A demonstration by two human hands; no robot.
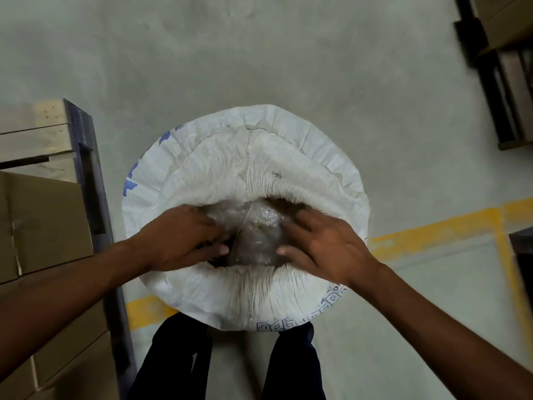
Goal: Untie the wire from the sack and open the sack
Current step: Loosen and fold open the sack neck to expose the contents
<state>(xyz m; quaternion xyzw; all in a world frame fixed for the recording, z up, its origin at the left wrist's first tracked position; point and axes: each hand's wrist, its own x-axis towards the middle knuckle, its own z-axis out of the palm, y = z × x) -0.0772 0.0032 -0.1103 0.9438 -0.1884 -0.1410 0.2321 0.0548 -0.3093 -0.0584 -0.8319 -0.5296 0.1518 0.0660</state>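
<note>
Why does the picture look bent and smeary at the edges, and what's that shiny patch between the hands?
Head view: the wide-angle lens bows the pallet and yellow floor line; the dark rack is motion-smeared; soft light, faint shadows; glare glints off the clear plastic liner between the left hand and right hand in the sack.

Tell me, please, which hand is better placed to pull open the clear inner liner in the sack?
Probably the left hand: its fingers already curl into the crinkled liner, while the right hand lies flatter on top. It's close, though.
</note>
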